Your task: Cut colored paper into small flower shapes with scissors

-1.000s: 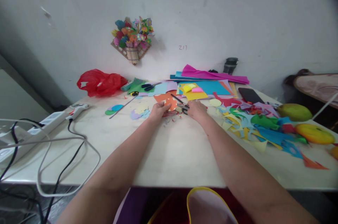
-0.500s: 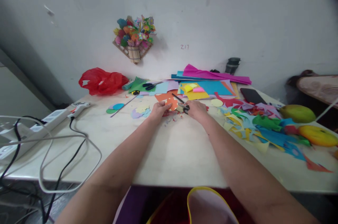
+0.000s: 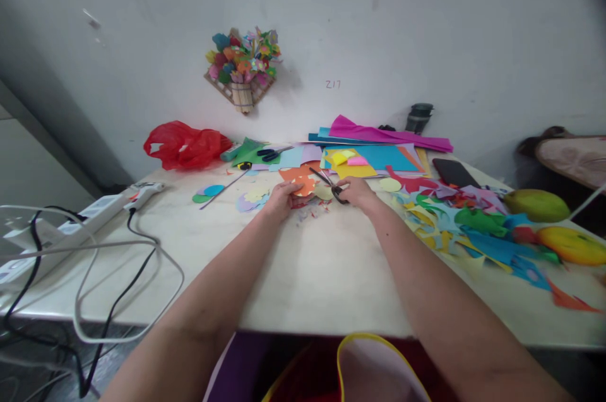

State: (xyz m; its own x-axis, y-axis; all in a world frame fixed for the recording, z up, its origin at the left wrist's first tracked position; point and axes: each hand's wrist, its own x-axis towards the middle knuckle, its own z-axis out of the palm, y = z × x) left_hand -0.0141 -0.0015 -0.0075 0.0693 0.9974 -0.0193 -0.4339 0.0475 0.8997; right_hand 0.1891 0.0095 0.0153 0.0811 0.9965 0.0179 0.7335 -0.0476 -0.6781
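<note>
My left hand (image 3: 283,198) is closed on the left edge of a piece of orange paper (image 3: 299,179) with a notched lower edge. My right hand (image 3: 356,191) grips a pair of dark-handled scissors (image 3: 337,190), its fingers at the handles. The scissor blades stand apart, pointing up and left beside the orange paper's right side. Under and beside the paper lies a pale yellow paper circle (image 3: 324,192). Small paper clippings (image 3: 310,212) are scattered on the table just below the hands.
Heaped paper scraps (image 3: 478,222), a phone (image 3: 455,173) and a green mango (image 3: 537,205) lie at the right. Paper sheets (image 3: 392,159) are stacked behind. A red plastic bag (image 3: 187,146) and second scissors (image 3: 271,154) sit back left. A power strip (image 3: 66,228) with cables lines the left.
My right hand has shifted slightly right and opened the scissors wider. My left hand stays on the orange paper, hardly moved.
</note>
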